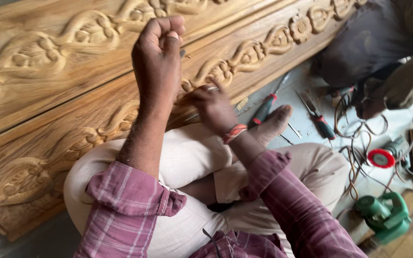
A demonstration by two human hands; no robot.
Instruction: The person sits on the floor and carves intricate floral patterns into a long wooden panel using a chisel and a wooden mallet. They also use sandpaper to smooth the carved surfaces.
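My left hand (158, 57) is raised in a fist above a long carved wooden panel (72, 110) with a floral vine relief. A small dark piece shows at the fist's right side; what it is I cannot tell. My right hand (213, 107) rests low on the panel's carved border, fingers closed around a thin metal chisel (211, 89) whose tip touches the wood. I sit cross-legged in light trousers and a plaid shirt, my bare foot (276, 122) beside the panel.
Two chisels with red-and-green handles (264, 109) (322, 122) lie on the floor by my foot. Tangled cables (354, 148), a grinder with a red disc (382, 156) and a green power tool (383, 215) sit at right. Another person (383, 43) crouches at the upper right.
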